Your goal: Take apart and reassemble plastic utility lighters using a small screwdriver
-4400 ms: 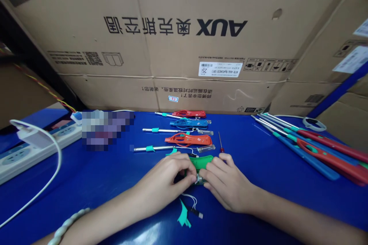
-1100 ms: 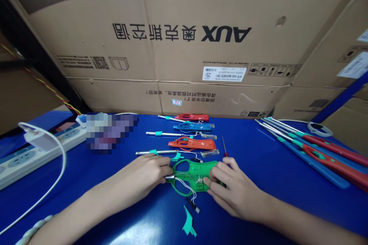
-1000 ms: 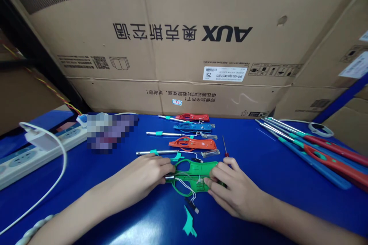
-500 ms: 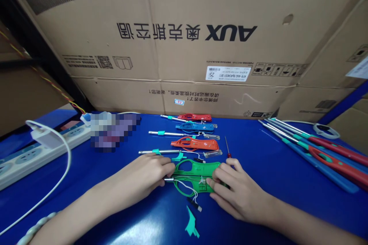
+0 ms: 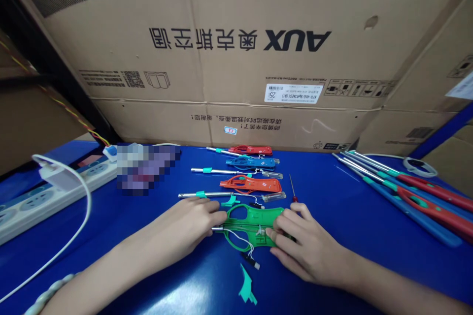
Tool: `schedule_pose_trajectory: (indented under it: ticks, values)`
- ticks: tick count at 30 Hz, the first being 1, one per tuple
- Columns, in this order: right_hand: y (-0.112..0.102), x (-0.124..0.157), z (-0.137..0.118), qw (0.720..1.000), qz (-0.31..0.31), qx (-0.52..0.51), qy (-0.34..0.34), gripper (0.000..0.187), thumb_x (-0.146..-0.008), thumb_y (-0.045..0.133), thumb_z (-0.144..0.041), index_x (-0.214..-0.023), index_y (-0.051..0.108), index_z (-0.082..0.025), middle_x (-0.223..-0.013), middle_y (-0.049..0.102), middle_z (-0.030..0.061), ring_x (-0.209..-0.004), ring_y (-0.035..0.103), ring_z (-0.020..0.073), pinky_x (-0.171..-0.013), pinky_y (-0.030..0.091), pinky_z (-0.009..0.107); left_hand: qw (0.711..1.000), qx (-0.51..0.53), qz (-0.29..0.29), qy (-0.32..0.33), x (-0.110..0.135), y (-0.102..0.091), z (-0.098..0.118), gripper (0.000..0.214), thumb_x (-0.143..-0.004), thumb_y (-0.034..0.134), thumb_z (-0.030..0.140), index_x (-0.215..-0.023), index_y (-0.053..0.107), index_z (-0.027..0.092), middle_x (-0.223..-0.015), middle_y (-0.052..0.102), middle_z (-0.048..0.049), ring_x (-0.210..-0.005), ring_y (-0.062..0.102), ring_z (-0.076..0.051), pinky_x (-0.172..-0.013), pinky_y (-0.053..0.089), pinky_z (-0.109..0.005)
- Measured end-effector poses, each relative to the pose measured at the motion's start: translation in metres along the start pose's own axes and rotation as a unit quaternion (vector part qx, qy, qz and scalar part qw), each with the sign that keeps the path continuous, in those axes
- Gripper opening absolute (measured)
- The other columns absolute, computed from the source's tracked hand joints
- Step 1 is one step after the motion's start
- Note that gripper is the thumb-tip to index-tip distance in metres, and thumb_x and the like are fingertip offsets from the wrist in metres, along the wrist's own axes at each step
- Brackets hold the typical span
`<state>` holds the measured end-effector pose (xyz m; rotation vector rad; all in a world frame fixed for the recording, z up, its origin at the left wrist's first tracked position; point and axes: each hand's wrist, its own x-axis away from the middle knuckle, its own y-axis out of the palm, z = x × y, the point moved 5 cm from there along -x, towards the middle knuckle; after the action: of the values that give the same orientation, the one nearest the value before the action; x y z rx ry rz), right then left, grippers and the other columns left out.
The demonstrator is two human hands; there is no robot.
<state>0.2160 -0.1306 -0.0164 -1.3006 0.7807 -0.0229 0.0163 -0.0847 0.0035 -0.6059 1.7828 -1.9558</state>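
An opened green lighter casing [image 5: 258, 215] lies on the table between my hands, its two halves side by side. My left hand [image 5: 201, 219] is closed around the casing's left end and a metal tube [image 5: 217, 228] that pokes out from under the fingers. Thumb and fingers of my right hand [image 5: 301, 238] press on the casing's right end, near a small clear part [image 5: 260, 231]. White wires run from the tube to a black igniter piece [image 5: 250, 260]. Nearer me is a loose teal trigger [image 5: 247, 285]. A screwdriver [image 5: 293, 191] with a red handle touches or nearly touches my right fingertips.
Behind my hands lie opened lighters: orange [image 5: 251, 184], blue [image 5: 253, 163] and red [image 5: 251, 150], with tubes and clear tanks. Several long lighters [image 5: 414, 197] rest at right. A power strip [image 5: 99, 173] with a white cable [image 5: 88, 202] is at left. A cardboard box [image 5: 236, 74] stands behind.
My left hand and the metal tube have shifted very slightly up and right. The right hand stays almost still on the green casing.
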Motion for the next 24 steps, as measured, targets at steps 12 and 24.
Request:
schedule_pose_trajectory:
  ticks: [12,24]
  values:
    - [0.001,0.001,0.000,1.000,-0.004,-0.001,0.001,0.014,-0.092,0.047,-0.018,-0.093,0.061,-0.014,-0.078,0.056,0.0037,-0.072,0.046,0.0171,-0.075,0.032,0.037,0.999,-0.026,-0.016,-0.013,-0.003,0.004,0.003,0.017,-0.079,0.060,0.003,-0.088,0.059,0.018,-0.086,0.064,-0.0043,-0.076,0.063,-0.024,-0.065,0.044,-0.031]
    - [0.001,0.001,-0.001,1.000,-0.013,0.007,0.001,0.013,-0.092,0.048,-0.019,-0.094,0.060,-0.014,-0.078,0.055,0.0038,-0.072,0.047,0.0172,-0.076,0.032,0.037,0.999,0.009,0.045,0.018,0.001,-0.005,0.006,0.019,-0.094,0.043,0.010,-0.080,0.054,0.018,-0.081,0.058,-0.0024,-0.073,0.056,-0.018,-0.067,0.041,-0.029]
